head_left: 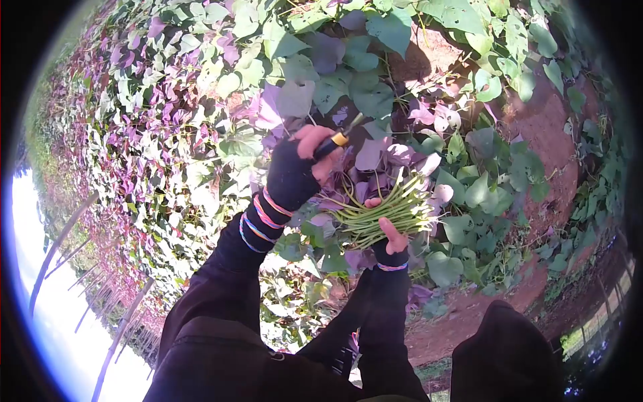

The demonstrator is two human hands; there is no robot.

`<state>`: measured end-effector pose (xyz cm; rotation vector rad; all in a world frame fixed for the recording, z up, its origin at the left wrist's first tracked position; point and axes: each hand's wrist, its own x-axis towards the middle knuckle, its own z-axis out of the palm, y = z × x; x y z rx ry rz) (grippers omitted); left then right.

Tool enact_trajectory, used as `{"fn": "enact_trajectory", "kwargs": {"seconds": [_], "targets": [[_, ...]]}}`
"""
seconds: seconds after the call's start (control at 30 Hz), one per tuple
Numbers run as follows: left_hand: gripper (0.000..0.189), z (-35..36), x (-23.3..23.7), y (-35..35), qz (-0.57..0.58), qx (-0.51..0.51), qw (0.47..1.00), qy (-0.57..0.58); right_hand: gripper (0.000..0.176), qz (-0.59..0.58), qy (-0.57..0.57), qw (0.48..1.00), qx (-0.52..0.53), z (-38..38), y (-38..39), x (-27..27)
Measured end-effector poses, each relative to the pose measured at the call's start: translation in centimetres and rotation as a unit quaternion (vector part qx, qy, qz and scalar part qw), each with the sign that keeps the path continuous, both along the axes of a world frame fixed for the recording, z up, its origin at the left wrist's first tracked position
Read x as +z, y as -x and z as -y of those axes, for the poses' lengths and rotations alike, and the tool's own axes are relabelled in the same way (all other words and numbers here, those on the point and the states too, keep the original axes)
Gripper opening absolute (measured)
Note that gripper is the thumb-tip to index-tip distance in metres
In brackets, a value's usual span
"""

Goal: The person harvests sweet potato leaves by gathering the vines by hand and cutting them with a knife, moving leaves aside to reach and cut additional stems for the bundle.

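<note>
**Lightly gripped: a bunch of green stems and a small knife**

Clearly, a bunch of stems (385,211) is held in the right hand (392,238), low in the middle of the view, just above a bed of green and purple leaves (201,100). The fingers are closed around the lower part of the bunch, and the thin stems fan out to the left and upward from the grip. The left hand (298,171) is closed around a knife (333,142) with a black and yellow handle, which is kept just beside the bunch, up and to the left; its blade cannot be seen well. Coloured rubber bands (264,218) are worn on the left wrist. Red soil (549,167) is seen at the right, between the plants.

The stems are judged to be light, soft and easy to bend, and probably easy to bruise or snap if they are squeezed hard. They are loose, so single stems could slip out of a weak hold. The bunch is best taken around its middle or near the gathered ends, where the stems lie close together, with a firm but gentle pressure. The knife is judged to be stiff and light, and it should be taken by the handle only.
</note>
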<state>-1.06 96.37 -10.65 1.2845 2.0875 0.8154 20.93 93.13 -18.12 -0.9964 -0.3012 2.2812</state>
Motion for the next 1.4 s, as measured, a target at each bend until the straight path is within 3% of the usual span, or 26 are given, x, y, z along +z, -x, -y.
{"fn": "enact_trajectory", "kwargs": {"seconds": [0.07, 0.13, 0.17, 0.2, 0.27, 0.33, 0.4, 0.47, 0.53, 0.6, 0.67, 0.7, 0.73, 0.77, 0.83, 0.9, 0.97, 1.03, 1.1, 1.13, 1.17, 1.2, 1.23, 1.27, 1.33, 1.4], "targets": [[0.019, 1.5, 0.1, -2.8, 0.048, -0.129, 0.990, 0.007, 0.032, 0.012, -0.010, 0.999, 0.031, -1.0, 0.9, 1.5], [0.019, 2.4, 0.5, -3.7, 0.075, -0.258, 0.962, 0.047, 0.033, -0.058, -0.236, 0.945, 0.216, -1.9, 1.4, 1.9], [0.017, 1.6, 1.7, -2.6, 0.110, -0.306, 0.943, 0.069, 0.044, -0.023, -0.155, 0.958, 0.240, -1.1, 1.2, 3.5], [0.016, 1.0, 2.5, -1.4, 0.145, -0.352, 0.920, 0.090, 0.044, -0.023, -0.151, 0.957, 0.247, -0.6, 1.7, 4.9], [0.016, 1.4, 1.6, -0.7, 0.214, -0.345, 0.909, 0.096, 0.048, -0.156, 0.104, 0.975, 0.116, -0.3, 3.7, 8.0], [0.018, 2.0, 0.5, -0.6, 0.283, -0.342, 0.890, 0.100, 0.052, -0.104, 0.076, 0.977, 0.172, 0.9, 3.5, 7.2], [0.020, 2.8, -1.1, -1.1, 0.262, -0.220, 0.934, 0.104, 0.048, -0.095, 0.124, 0.988, 0.017, 4.5, 3.5, 4.4], [0.020, 3.3, -2.1, -1.2, 0.259, -0.215, 0.931, 0.143, 0.044, -0.060, 0.122, 0.991, 0.001, 5.4, 3.8, 3.4], [0.021, 3.1, -2.9, -1.1, 0.439, -0.169, 0.800, 0.372, 0.041, -0.080, 0.131, 0.988, -0.035, 5.7, 3.8, 2.4], [0.020, 4.3, -5.5, -1.4, 0.473, -0.170, 0.791, 0.348, 0.033, -0.060, 0.106, 0.993, -0.006, 5.9, 3.1, 1.6], [0.021, 5.6, -8.9, -2.1, 0.454, -0.080, 0.882, 0.097, 0.026, 0.001, 0.055, 0.998, -0.030, 5.7, 2.9, 1.4], [0.021, 5.8, -10.0, -1.5, 0.390, -0.004, 0.908, 0.156, 0.020, 0.022, 0.042, 0.998, -0.031, 5.8, 2.1, 0.5], [0.021, 6.2, -12.8, -0.9, 0.203, 0.007, 0.974, 0.105, 0.020, 0.026, 0.041, 0.998, -0.032, 5.9, 1.0, -0.2], [0.023, 6.3, -15.7, -0.1, 0.006, 0.017, 0.999, 0.048, 0.020, 0.057, 0.030, 0.998, -0.008, 6.0, 0.0, -0.9], [0.016, 4.7, -17.8, 2.4, -0.267, 0.012, 0.963, 0.043, 0.018, 0.116, 0.007, 0.993, 0.018, 6.0, -1.5, -1.7], [0.014, 4.3, -22.2, 5.2, -0.371, -0.053, 0.918, 0.128, 0.018, 0.159, -0.002, 0.987, 0.027, 6.3, -2.7, -2.0], [0.016, 4.5, -26.4, 9.1, -0.139, -0.062, 0.930, 0.336, 0.019, 0.236, 0.013, 0.970, 0.056, 6.4, -3.7, -2.2], [0.016, 6.1, -24.9, 11.3, -0.242, -0.063, 0.957, 0.150, 0.017, 0.253, 0.012, 0.966, 0.044, 7.4, -4.4, -2.8], [0.014, 7.0, -21.0, 12.5, -0.174, -0.009, 0.981, 0.088, 0.018, 0.264, 0.006, 0.964, 0.025, 8.4, -4.2, -3.5], [0.011, 8.8, -20.1, 13.4, -0.279, -0.077, 0.957, 0.030, 0.018, 0.260, 0.007, 0.965, 0.021, 8.4, -3.6, -3.5], [0.012, 10.3, -21.6, 14.0, -0.146, 0.085, 0.986, 0.005, 0.020, 0.267, 0.031, 0.963, 0.036, 8.1, -2.7, -3.2], [0.014, 9.5, -14.3, 12.8, 0.056, 0.183, 0.976, 0.108, 0.022, 0.273, 0.054, 0.959, 0.052, 8.0, -1.9, -3.2], [0.012, 10.3, -12.3, 12.4, 0.171, 0.235, 0.955, 0.054, 0.022, 0.268, 0.057, 0.960, 0.059, 8.2, -1.2, -3.8], [0.009, 11.4, -11.0, 12.6, 0.283, 0.258, 0.920, 0.084, 0.017, 0.255, 0.083, 0.962, 0.040, 8.2, 0.1, -3.9], [0.006, 12.9, -8.9, 11.5, 0.383, 0.270, 0.883, 0.041, 0.018, 0.289, 0.036, 0.951, 0.101, 7.9, 3.2, -5.1], [0.005, 13.6, -6.2, 10.1, 0.434, 0.255, 0.853, 0.136, 0.023, 0.295, 0.072, 0.946, 0.110, 8.7, 6.5, -8.1]]}}
